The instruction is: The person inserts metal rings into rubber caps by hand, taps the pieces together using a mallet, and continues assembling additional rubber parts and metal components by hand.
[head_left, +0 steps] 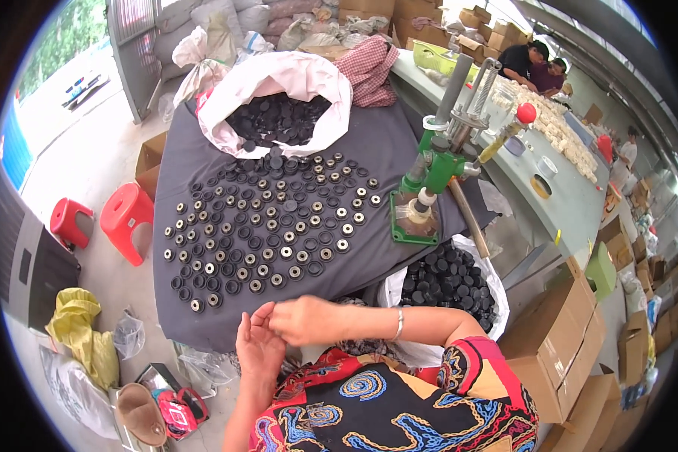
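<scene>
My left hand [259,348] is palm up just off the near edge of the dark cloth-covered table [346,275], its fingers apart and slightly curled. Bent over it, my right hand [305,321] has its fingertips pressed together at the left fingers; whatever they hold, if anything, is hidden. Beyond both hands many small black round parts [242,232] lie spread over the cloth, several with shiny metal ring centres. A white sack [337,81] at the back spills black caps [275,119] onto the cloth. On the right stands a green hand press [438,177] with a red-knobbed lever.
Beside my right arm an open white bag [502,316] holds black caps [446,280]. Cardboard boxes [554,343] stand at the right. A long grey table [561,203] carries pale pieces, with people at its far end. Red stools [126,220] stand left.
</scene>
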`<state>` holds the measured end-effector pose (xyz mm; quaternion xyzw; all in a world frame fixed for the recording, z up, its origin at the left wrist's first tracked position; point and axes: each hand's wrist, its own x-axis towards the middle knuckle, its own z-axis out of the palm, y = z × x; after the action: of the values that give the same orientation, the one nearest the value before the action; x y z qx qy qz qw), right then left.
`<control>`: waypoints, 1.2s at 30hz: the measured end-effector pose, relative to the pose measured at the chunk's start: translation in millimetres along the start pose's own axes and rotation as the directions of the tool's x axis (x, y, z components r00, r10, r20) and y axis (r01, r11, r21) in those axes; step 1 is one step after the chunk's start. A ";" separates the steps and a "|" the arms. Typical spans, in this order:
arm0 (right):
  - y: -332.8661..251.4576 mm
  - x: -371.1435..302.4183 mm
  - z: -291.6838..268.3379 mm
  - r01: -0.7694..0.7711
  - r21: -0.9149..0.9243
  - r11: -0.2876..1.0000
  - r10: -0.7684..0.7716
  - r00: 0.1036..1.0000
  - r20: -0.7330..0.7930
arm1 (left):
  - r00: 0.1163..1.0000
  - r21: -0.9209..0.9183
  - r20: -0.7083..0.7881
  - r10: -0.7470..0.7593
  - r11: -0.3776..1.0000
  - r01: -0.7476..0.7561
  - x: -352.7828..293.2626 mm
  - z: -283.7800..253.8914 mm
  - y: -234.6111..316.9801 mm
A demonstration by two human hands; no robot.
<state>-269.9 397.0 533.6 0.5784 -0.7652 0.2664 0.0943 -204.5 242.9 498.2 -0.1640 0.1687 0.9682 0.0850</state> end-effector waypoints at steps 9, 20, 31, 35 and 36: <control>193.9 -46.1 -134.2 -0.691 0.064 0.720 0.614 0.591 -0.523 | 0.629 0.761 0.631 0.453 -0.518 -0.390 -6.3 -87.5 10.2; 269.9 -52.3 -117.8 -0.774 -0.322 0.546 0.714 0.630 -0.306 | 0.550 0.584 0.765 0.336 -0.722 -0.371 11.9 -97.6 15.2; 272.4 -44.3 -111.3 -0.787 -0.383 0.483 0.802 0.573 -0.167 | 0.559 0.596 0.753 0.347 -0.719 -0.358 11.0 -95.0 16.4; 275.3 -38.5 -112.7 -0.781 -0.441 0.442 0.824 0.548 -0.144 | 0.540 0.586 0.766 0.348 -0.723 -0.366 12.1 -96.8 17.5; 275.4 -38.4 -112.1 -0.779 -0.441 0.445 0.823 0.550 -0.141 | 0.537 0.584 0.769 0.347 -0.724 -0.368 12.1 -97.6 17.8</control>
<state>-533.9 539.0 528.1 0.1202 -0.9892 0.0648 0.0538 -191.5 193.0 412.6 0.0940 0.9098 0.2679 -0.3028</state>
